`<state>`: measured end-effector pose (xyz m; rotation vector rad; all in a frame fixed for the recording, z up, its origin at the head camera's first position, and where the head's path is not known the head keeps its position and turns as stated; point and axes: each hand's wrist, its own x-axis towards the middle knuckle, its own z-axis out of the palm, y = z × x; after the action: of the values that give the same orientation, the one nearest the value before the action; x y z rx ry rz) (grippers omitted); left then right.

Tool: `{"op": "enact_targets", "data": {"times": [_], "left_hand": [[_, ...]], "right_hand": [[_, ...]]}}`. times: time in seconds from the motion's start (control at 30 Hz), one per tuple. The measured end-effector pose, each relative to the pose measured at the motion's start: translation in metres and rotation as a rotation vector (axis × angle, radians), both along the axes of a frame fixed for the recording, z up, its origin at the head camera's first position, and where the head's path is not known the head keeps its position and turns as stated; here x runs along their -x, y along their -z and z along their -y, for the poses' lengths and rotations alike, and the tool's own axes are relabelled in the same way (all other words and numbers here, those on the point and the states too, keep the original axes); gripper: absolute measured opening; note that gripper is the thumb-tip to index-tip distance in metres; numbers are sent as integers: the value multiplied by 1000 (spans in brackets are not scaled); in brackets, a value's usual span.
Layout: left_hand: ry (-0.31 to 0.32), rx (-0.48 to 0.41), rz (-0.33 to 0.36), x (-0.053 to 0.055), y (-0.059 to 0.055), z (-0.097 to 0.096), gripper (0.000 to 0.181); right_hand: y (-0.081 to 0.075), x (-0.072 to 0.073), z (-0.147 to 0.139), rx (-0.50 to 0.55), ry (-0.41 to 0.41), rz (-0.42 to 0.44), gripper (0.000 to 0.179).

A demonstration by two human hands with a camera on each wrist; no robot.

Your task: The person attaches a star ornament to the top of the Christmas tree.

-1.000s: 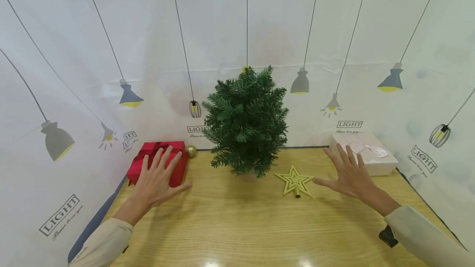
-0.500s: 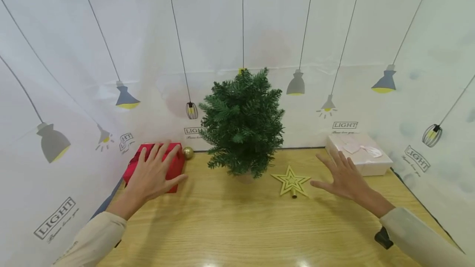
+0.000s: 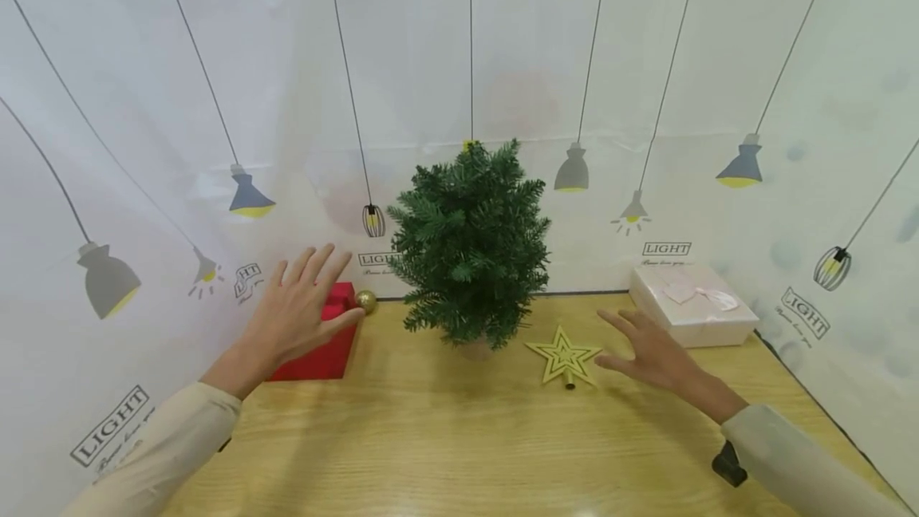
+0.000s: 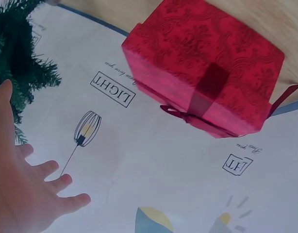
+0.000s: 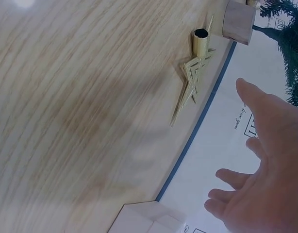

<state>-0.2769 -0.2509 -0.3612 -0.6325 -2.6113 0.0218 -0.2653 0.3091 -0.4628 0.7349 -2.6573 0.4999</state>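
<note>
My left hand hovers with its fingers spread, in front of the red gift box in the head view and partly hiding it. The left wrist view shows the box apart from the fingers, with a dark red ribbon round it. My right hand is held in the air, fingers spread, holding nothing. Just left of its thumb, a gold star topper lies on the table, its short socket toward me. Between the hands stands a small green artificial Christmas tree on a wooden base.
A pale pink gift box with a bow sits at the back right. Beside the red box lies a gold ball ornament. Behind the wooden table hangs a white backdrop printed with lamps, also along both sides.
My left hand has risen relative to the red box, leaving more of its front visible. My right hand has dropped a little, away from the pink box. The objects stay put; the head view shifts slightly.
</note>
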Motion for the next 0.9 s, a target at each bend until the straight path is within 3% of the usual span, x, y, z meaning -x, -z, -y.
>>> {"op": "enact_targets", "data": {"times": [0.2, 0.6, 0.9], "left_hand": [[23, -14, -10, 4, -13, -10, 95], [82, -3, -84, 9, -24, -21, 90], [100, -28, -115, 11, -45, -30, 84]], "right_hand": [[4, 2, 2, 9, -17, 31, 77], [13, -3, 7, 30, -34, 163, 72], [24, -2, 12, 61, -67, 217, 69]]}}
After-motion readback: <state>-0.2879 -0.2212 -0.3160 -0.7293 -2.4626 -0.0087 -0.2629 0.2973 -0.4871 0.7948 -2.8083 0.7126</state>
